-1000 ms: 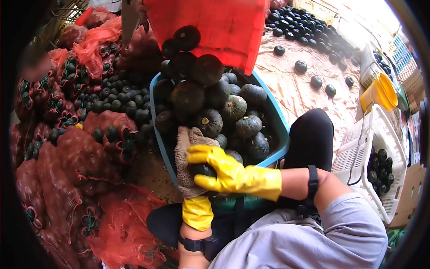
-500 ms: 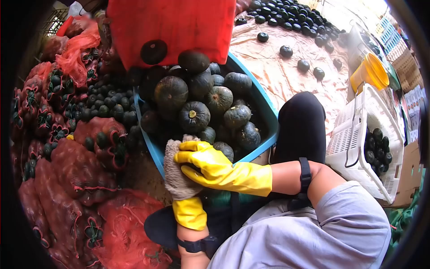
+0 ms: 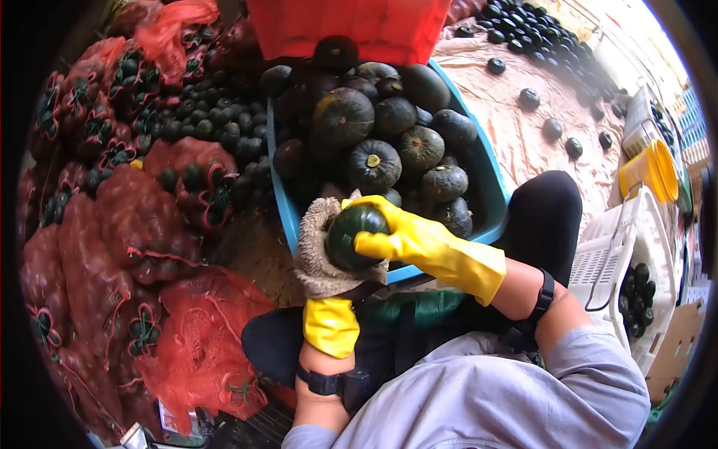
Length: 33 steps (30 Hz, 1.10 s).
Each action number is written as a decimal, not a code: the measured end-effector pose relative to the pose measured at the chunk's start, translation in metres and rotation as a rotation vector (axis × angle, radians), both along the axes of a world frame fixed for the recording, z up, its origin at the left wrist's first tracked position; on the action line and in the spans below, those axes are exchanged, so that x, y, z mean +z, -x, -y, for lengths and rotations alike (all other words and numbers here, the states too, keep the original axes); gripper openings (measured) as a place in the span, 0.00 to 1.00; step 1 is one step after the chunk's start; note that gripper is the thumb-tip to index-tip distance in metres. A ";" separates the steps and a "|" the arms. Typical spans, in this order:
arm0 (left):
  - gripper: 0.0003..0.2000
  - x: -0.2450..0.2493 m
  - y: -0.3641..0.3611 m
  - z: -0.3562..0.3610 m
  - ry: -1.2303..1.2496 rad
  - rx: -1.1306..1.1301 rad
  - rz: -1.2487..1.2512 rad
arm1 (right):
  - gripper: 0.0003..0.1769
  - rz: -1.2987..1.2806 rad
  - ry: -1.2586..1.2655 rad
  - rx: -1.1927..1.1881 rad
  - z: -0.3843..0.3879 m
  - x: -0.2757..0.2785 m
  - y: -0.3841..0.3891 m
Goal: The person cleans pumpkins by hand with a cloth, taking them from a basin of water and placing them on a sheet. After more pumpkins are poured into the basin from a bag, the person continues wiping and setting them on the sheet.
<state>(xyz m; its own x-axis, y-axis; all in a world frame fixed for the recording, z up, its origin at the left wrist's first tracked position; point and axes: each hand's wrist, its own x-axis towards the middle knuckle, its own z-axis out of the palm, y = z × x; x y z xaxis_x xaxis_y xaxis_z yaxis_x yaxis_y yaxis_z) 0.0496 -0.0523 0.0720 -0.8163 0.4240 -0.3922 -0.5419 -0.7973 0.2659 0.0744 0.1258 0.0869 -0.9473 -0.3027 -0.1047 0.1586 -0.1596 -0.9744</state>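
Observation:
A small, glossy dark green kabocha pumpkin [image 3: 346,241] rests against a beige-grey towel [image 3: 315,254] just in front of the blue tub. My right hand [image 3: 404,236], in a yellow rubber glove, grips its right side with fingers over the top and thumb across the near face. Beneath and to the left, the towel is wrapped over my left hand [image 3: 330,327]; just its yellow glove cuff shows, the fingers hidden in the cloth as it supports the pumpkin. Behind them the blue tub [image 3: 278,191] is heaped with dark, duller pumpkins [image 3: 375,163].
A red crate [image 3: 344,26] leans over the tub's far end. Red mesh sacks [image 3: 149,232] crowd the left side. At right stand a white basket [image 3: 602,247] holding small pumpkins and a yellow bucket [image 3: 649,172]. More pumpkins [image 3: 535,34] lie on a pale sheet [image 3: 486,93].
The pumpkin in the towel has come into view as my right hand shifted from lying over the towel to gripping the fruit's side. The head view has swung, moving the scene rightward and up.

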 end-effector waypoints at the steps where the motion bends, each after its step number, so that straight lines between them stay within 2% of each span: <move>1: 0.15 -0.007 -0.007 -0.013 0.137 0.089 -0.082 | 0.36 0.224 0.191 0.003 0.005 0.001 -0.001; 2: 0.16 -0.006 -0.007 -0.018 0.173 0.127 -0.092 | 0.36 0.376 0.555 -0.134 0.023 -0.041 0.000; 3: 0.18 -0.002 -0.007 -0.025 0.211 0.165 -0.101 | 0.37 0.408 0.534 -0.195 0.027 -0.042 -0.003; 4: 0.21 0.007 -0.004 -0.027 0.143 0.153 -0.037 | 0.39 0.440 0.511 -0.259 0.027 -0.044 -0.004; 5: 0.20 0.021 -0.013 -0.028 0.872 0.268 -0.561 | 0.38 0.268 0.102 -0.184 0.017 -0.054 0.002; 6: 0.21 0.023 -0.011 -0.021 1.138 0.186 -0.805 | 0.41 0.052 -0.157 -0.087 0.002 -0.004 -0.005; 8: 0.24 0.027 -0.009 -0.006 1.713 0.198 -1.290 | 0.45 -0.515 -0.634 -0.152 0.002 -0.006 -0.004; 9: 0.24 0.021 -0.006 0.003 1.523 0.137 -1.223 | 0.50 -0.436 -0.653 -0.083 0.007 0.012 -0.010; 10: 0.25 0.009 -0.002 0.011 1.333 0.079 -1.153 | 0.47 -0.523 -0.520 -0.076 0.006 0.009 -0.011; 11: 0.25 -0.005 0.001 0.017 1.144 0.025 -1.081 | 0.46 -0.154 -0.367 0.018 0.001 0.026 -0.011; 12: 0.26 -0.016 -0.004 0.014 1.046 0.083 -0.988 | 0.45 0.209 -0.209 0.112 -0.002 0.043 -0.010; 13: 0.27 -0.026 -0.010 0.010 0.945 0.149 -0.899 | 0.41 0.279 0.102 -0.006 0.013 0.007 -0.014; 14: 0.31 -0.028 -0.016 -0.003 0.954 0.210 -0.799 | 0.39 0.336 0.235 -0.204 0.030 0.003 -0.019; 15: 0.35 -0.021 -0.022 -0.018 0.956 0.273 -0.700 | 0.38 0.148 0.104 -0.237 0.033 -0.016 -0.013; 16: 0.38 -0.010 -0.026 -0.021 1.034 0.232 -0.711 | 0.40 0.076 -0.147 -0.230 0.021 -0.032 -0.010; 17: 0.40 0.009 -0.030 -0.025 1.111 0.191 -0.724 | 0.42 0.010 -0.401 -0.227 0.014 -0.023 -0.004; 18: 0.38 0.012 -0.029 -0.023 1.151 0.204 -0.774 | 0.47 -0.151 -0.448 -0.057 0.001 0.000 0.006; 20: 0.32 0.007 -0.015 -0.006 1.287 0.198 -1.104 | 0.50 -0.357 -0.677 -0.073 -0.001 0.022 -0.010; 21: 0.30 0.015 -0.005 0.003 1.299 0.186 -1.283 | 0.48 -0.378 -0.608 -0.066 0.002 0.022 -0.015; 22: 0.27 0.027 0.000 0.010 1.185 0.075 -1.261 | 0.48 -0.434 -0.509 -0.083 0.004 0.014 -0.016; 24: 0.22 0.021 -0.007 0.007 0.843 0.025 -0.964 | 0.45 -0.299 -0.342 -0.057 0.008 0.006 -0.015; 26: 0.21 -0.016 -0.002 0.019 1.611 0.243 -1.317 | 0.41 0.108 -0.229 -0.038 0.010 0.006 -0.008; 27: 0.19 -0.025 -0.003 0.011 1.507 0.285 -1.167 | 0.40 0.524 0.187 -0.091 0.020 0.013 -0.010; 29: 0.18 -0.045 -0.004 -0.006 1.257 0.415 -0.880 | 0.40 0.292 0.167 -0.103 0.024 -0.040 -0.006; 30: 0.17 -0.005 -0.012 -0.023 1.109 0.378 -0.751 | 0.40 0.075 -0.012 -0.131 0.020 -0.043 -0.002; 31: 0.16 0.014 -0.018 -0.037 0.992 0.305 -0.674 | 0.41 -0.129 -0.206 -0.192 0.015 -0.046 0.003; 32: 0.15 0.032 -0.023 -0.051 0.881 0.240 -0.588 | 0.42 -0.445 -0.505 -0.265 0.007 -0.045 0.011; 33: 0.14 0.037 -0.022 -0.046 0.804 0.154 -0.558 | 0.43 -0.397 -0.638 -0.198 0.006 -0.005 0.005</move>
